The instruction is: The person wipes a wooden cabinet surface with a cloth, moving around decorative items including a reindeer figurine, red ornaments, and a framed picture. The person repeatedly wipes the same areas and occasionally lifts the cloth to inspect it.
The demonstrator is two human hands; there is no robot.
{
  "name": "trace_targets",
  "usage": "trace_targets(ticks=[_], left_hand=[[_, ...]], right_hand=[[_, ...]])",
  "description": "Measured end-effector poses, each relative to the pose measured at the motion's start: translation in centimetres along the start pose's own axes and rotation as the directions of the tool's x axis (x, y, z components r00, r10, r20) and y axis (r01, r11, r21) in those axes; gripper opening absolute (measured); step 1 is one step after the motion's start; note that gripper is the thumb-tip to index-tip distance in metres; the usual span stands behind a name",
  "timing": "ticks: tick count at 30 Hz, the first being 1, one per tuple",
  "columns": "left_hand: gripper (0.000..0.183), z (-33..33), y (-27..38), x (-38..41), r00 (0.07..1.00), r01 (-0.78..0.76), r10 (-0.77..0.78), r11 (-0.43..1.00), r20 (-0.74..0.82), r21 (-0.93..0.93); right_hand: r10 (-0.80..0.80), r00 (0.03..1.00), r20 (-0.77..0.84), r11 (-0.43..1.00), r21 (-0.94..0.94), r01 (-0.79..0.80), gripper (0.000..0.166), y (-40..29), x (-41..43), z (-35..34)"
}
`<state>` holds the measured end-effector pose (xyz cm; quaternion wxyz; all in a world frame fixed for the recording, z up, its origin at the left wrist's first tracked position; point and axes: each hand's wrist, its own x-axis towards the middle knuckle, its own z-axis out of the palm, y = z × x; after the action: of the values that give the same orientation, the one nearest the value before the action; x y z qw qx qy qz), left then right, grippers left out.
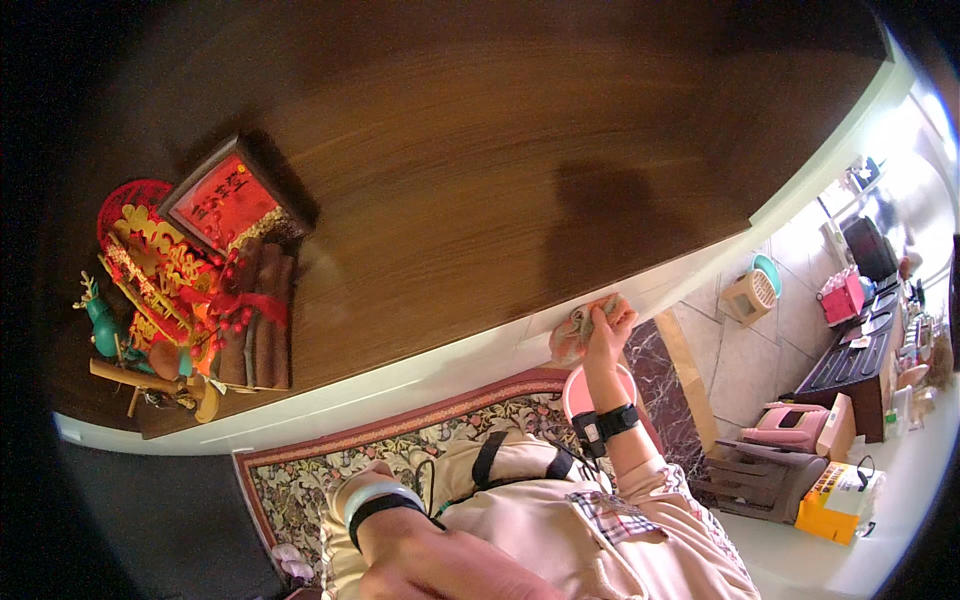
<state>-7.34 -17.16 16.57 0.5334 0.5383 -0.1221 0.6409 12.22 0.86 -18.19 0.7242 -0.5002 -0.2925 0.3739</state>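
Note:
My right hand (613, 324) is closed on a crumpled, patterned cloth (576, 330), against the white edge (480, 341) of a large brown wood-grain surface (420, 210). Below the right forearm, which wears black straps and a small black device, is a pink bucket (574, 394). At lower left, my left hand (367, 480) is beside my clothing, above a floral rug (300, 491); a pale bangle and black band circle its wrist. Its fingers are mostly hidden, so I cannot tell whether it holds anything.
A framed red plaque (229, 199), red berry decorations and a green deer figurine (105, 330) are at the left. On the right are a brown slatted chair (765, 480), a pink stool (787, 427), a beige pet-carrier-like basket (750, 296) and a dark table (847, 371) with many items.

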Motion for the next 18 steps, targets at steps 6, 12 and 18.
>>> trace_targets(ticks=[6, 12, 18], left_hand=[[0.006, 2.1, -1.1, -1.4, 0.97, -0.148, 0.188, 0.959, -0.152, 0.243], [0.008, 0.0, 0.8, -1.3, 0.99, -0.107, 0.126, 0.96, -0.058, 0.259], [0.009, 0.1, 2.3, -1.3, 0.997, -0.047, 0.062, 0.968, -0.055, 0.247]], right_hand=[[0.031, 0.999, -0.038, 0.999, 0.018, -0.031, 0.034, 0.1, 0.2, -0.5], [0.014, 0.999, 0.042, 0.99, 0.141, -0.02, 0.037, -1.2, -0.8, 0.6], [-0.026, 0.999, -0.028, 0.997, 0.066, 0.028, 0.036, 0.8, 0.4, -0.2]])
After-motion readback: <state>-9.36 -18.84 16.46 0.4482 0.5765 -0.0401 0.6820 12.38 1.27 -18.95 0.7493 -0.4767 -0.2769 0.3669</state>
